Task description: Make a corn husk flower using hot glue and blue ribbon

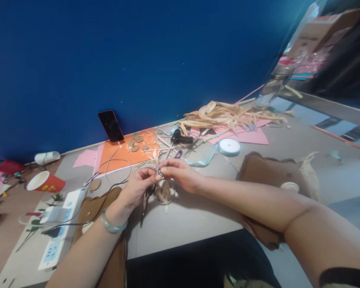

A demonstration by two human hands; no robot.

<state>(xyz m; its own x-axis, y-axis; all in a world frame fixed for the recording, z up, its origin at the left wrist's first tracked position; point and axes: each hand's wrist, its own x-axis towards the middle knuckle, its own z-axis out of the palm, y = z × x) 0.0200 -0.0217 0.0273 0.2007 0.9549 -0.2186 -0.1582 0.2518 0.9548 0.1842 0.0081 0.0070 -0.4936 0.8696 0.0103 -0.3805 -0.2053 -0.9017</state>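
Observation:
Both hands meet over the middle of the table, fingertips nearly touching. My left hand point(142, 182), with a pale green bangle on its wrist, pinches a small dried husk piece point(155, 157) bound with something pale blue. From the other side my right hand point(180, 172) has its thumb and forefinger closed on the bound part of that same piece. Its lower end is partly hidden by the fingers. Just below the hands is a round clear dish point(165, 194) with pale bits in it. Dark scissors point(144, 208), partly covered, lie beside my left hand.
Behind lie a black glue gun point(181, 138), a ribbon roll point(229, 147) and a husk pile point(222, 116). Orange paper point(117, 154) bears round discs; a phone point(111, 126) leans against the wall. At left are a power strip point(63, 228), cables and a paper cup point(46, 182).

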